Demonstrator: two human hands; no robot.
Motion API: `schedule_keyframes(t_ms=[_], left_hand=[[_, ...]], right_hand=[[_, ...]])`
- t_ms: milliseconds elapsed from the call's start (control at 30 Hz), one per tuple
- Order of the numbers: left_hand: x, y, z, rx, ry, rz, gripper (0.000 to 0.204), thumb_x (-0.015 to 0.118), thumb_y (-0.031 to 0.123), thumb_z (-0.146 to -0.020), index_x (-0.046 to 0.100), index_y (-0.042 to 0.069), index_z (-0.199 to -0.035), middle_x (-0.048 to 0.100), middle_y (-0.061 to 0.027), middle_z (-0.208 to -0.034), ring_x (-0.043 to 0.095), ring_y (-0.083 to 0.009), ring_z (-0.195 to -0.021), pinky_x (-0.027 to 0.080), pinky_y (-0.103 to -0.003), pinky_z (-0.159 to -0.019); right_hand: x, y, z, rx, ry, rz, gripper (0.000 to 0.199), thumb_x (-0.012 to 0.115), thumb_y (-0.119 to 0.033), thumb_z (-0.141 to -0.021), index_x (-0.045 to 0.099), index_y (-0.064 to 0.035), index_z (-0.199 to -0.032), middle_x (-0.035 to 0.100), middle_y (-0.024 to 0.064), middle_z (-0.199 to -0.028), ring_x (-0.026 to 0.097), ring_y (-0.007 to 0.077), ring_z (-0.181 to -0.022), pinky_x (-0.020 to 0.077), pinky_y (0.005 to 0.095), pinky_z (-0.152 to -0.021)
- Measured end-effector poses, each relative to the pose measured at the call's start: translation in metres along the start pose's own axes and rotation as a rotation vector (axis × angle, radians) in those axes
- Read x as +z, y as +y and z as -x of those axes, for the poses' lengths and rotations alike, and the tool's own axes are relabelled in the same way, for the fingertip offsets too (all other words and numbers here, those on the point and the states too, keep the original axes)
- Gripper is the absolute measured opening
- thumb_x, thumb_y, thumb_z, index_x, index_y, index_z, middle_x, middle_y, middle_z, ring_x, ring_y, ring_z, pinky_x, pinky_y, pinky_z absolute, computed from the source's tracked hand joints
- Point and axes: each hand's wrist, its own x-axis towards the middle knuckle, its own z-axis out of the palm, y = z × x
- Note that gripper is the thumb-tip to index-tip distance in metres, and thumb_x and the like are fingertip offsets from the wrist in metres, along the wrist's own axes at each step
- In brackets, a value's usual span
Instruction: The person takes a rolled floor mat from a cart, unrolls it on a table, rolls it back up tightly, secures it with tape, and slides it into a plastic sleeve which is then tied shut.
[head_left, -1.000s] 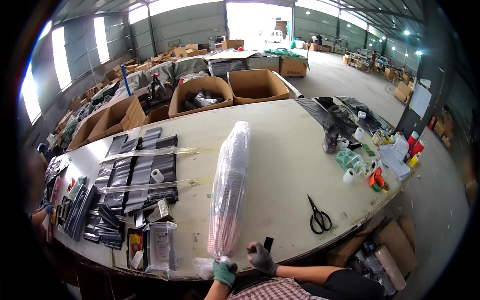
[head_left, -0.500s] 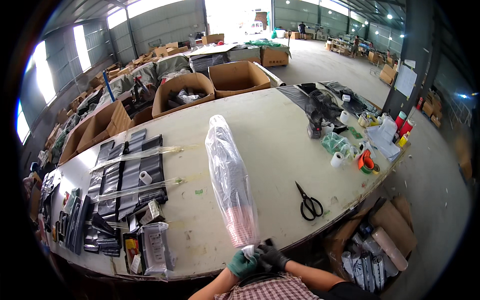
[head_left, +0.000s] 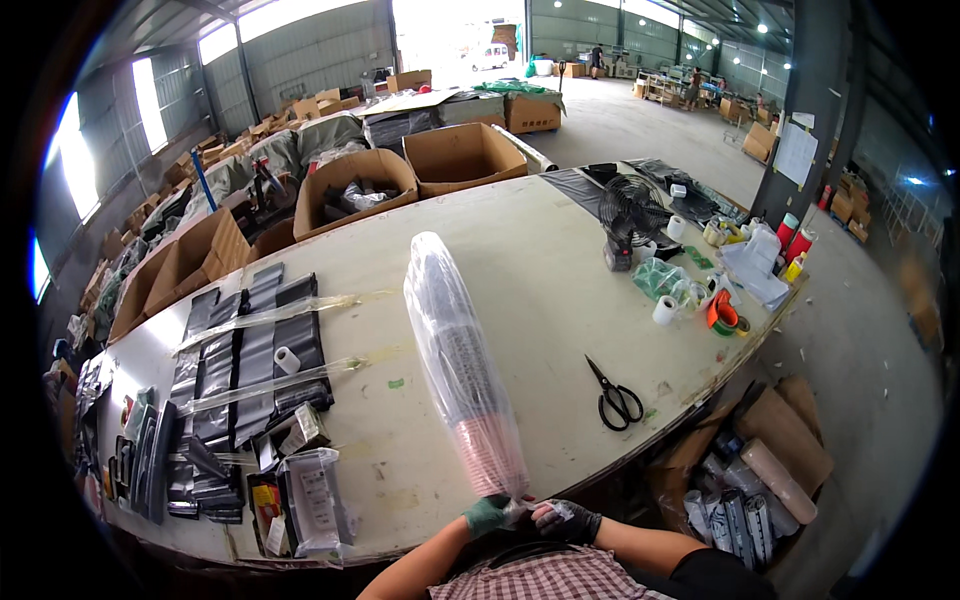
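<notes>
A long clear plastic bag (head_left: 432, 300) lies on the table, its near end at the front edge. Inside it are dark grey rolled or stacked pieces, with a pink-and-white stretch at the near end. My left hand (head_left: 487, 514), in a green glove, is closed on the near end of the bag. Just to the right, my right hand (head_left: 568, 523), in a dark glove with bare fingertips, pinches the gathered plastic there. Black-handled scissors (head_left: 615, 398) lie on the table, to the right of the bag.
Flat dark plastic bags (head_left: 262, 350) lie under clear tape strips at left, near a plastic tray (head_left: 318, 500). A black fan (head_left: 632, 215), tape rolls (head_left: 722, 312) and a white roll (head_left: 664, 310) are at right. Cardboard boxes (head_left: 465, 165) line the far edge; a box of rolls (head_left: 770, 470) sits below right.
My hands have moved slightly apart at the bag's near end. The right hand has shifted right, drawing some plastic with it. The view has shifted slightly.
</notes>
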Motion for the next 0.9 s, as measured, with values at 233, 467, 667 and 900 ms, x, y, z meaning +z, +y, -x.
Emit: schedule_keyframes(t_ms=[233, 467, 667, 900], left_hand=[[0.017, -0.05, -0.017, 0.067, 0.296, 0.272, 0.011, 0.063, 0.01, -0.082, 0.061, 0.001, -0.087, 0.066, -0.0103, -0.089, 0.062, -0.0173, -0.077, 0.049, -0.03, -0.066], [0.027, 0.0, 0.0, 0.183, 0.555, -0.789, 0.019, 0.063, 0.02, -0.072, 0.064, 0.002, -0.077, 0.066, -0.0171, -0.074, 0.061, -0.0315, -0.062, 0.047, -0.042, -0.06], [0.026, -0.02, -0.003, 0.159, 0.653, -0.844, 0.018, 0.062, 0.02, -0.07, 0.065, 0.003, -0.078, 0.064, -0.0204, -0.082, 0.061, -0.0389, -0.076, 0.047, -0.044, -0.066], [0.04, 0.004, 0.015, 0.23, 0.774, -0.898, 0.019, 0.063, 0.017, -0.07, 0.065, 0.004, -0.082, 0.063, -0.0207, -0.085, 0.061, -0.0383, -0.081, 0.049, -0.044, -0.072]], right_hand=[[0.008, -0.006, 0.004, -0.022, 0.314, 0.28, 0.021, 0.039, -0.016, -0.093, 0.058, -0.0078, -0.096, 0.05, -0.0034, -0.063, 0.049, 0.011, -0.055, 0.042, 0.0238, -0.052], [0.086, 0.035, -0.023, -1.04, 1.064, 2.615, 0.045, 0.059, -0.046, -0.084, 0.058, -0.0015, -0.087, 0.06, 0.0195, -0.081, 0.059, 0.0347, -0.083, 0.0465, 0.0389, -0.08], [0.089, 0.047, -0.039, -0.626, 0.998, 2.368, 0.047, 0.062, -0.047, -0.081, 0.057, -0.0011, -0.089, 0.06, 0.02, -0.083, 0.059, 0.0361, -0.083, 0.0468, 0.0424, -0.075], [0.069, 0.039, -0.039, -0.644, 1.025, 2.474, 0.038, 0.062, -0.038, -0.084, 0.057, -0.0008, -0.09, 0.061, 0.0207, -0.084, 0.059, 0.0376, -0.078, 0.0471, 0.0434, -0.072]])
